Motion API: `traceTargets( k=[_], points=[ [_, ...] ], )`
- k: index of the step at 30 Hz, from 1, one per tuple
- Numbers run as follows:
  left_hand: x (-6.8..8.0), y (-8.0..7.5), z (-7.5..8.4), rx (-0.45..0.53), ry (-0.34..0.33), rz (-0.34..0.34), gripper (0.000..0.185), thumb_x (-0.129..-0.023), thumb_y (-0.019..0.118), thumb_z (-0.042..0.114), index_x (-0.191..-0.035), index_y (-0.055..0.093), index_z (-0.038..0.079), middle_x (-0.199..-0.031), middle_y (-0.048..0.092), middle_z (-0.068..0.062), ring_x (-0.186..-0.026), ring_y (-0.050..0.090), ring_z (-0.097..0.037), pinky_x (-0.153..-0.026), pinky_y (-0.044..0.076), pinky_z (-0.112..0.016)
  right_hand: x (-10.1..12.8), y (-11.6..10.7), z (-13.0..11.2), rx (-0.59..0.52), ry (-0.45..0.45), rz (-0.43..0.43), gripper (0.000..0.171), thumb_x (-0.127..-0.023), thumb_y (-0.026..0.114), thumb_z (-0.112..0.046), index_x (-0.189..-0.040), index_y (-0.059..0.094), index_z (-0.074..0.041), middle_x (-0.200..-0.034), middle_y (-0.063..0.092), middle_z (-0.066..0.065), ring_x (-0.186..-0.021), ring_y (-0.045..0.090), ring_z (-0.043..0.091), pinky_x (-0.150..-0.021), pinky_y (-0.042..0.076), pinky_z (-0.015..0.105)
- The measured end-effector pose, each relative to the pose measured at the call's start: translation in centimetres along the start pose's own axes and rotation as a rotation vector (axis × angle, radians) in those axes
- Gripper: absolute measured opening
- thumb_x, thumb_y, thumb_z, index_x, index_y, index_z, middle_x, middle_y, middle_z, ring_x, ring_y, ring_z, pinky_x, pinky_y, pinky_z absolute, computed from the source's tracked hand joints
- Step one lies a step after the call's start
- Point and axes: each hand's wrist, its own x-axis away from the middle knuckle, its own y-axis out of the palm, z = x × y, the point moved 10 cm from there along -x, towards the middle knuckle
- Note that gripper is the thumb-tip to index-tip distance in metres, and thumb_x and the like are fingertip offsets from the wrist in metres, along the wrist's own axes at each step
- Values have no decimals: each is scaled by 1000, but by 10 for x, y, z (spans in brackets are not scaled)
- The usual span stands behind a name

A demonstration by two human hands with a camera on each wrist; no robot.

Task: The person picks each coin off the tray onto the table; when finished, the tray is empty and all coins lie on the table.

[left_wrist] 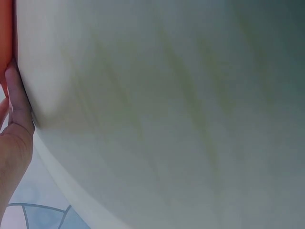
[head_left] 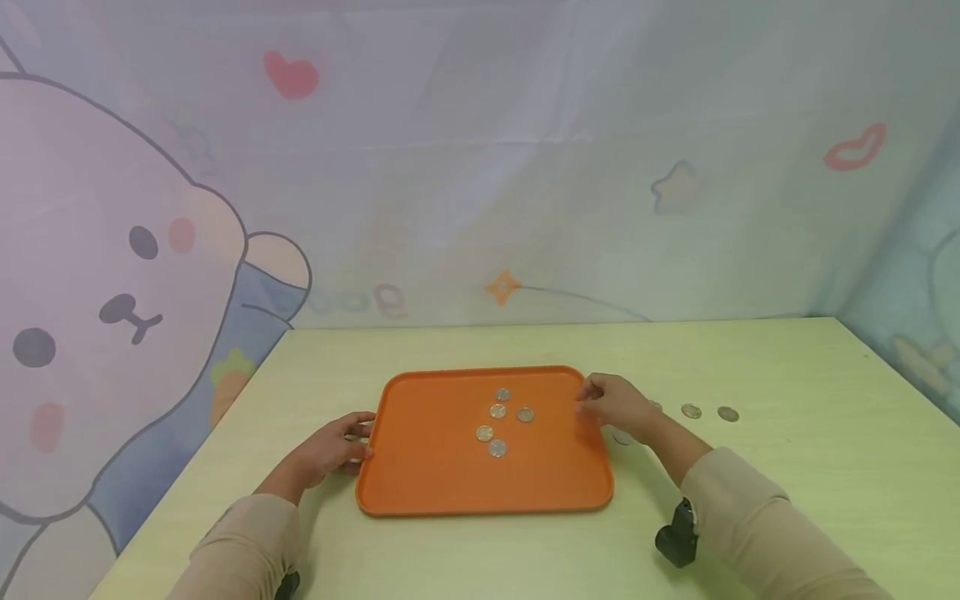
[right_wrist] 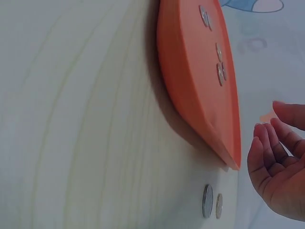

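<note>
Orange tray (head_left: 442,467) on the desk (head_left: 787,500), a hand at each side.
Five coins (head_left: 497,411) lie near the tray's middle; two more coins (head_left: 708,412) sit on the desk to its right, well apart from it. Left hand (head_left: 337,450) rests against the tray's left edge, fingers touching the rim, though a grip cannot be told. Right hand (head_left: 611,404) hovers at the right far corner, fingers loosely curled and holding nothing, as the right wrist view shows.

coin faces (head_left: 497,411) too small to read, one table coin (head_left: 622,437) half hidden behind right hand (head_left: 617,405)
</note>
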Motion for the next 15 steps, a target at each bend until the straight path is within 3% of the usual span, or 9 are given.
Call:
traceTargets(
  k=[9, 15],
  points=[
    [0, -1, 2, 20, 6, 1, 55, -80, 51, -8, -130, 26, -7, -116, 36, -24, -84, 52, -18, -71, 48, -36, -7, 10, -8, 85, 103, 66, 19, -79, 58, -8, -92, 53, 5, -84, 53, 10, -74, 49, 19, -63, 43, 31],
    [0, 0, -1, 21, 6, 0, 55, -80, 52, -7, -129, 27, -6, -116, 36, -23, -83, 52, -18, -70, 48, -35, -13, 21, -7, 44, 116, 55, 17, -79, 57, -5, -92, 53, 6, -83, 52, 10, -73, 49, 19, -64, 44, 31]
  ],
)
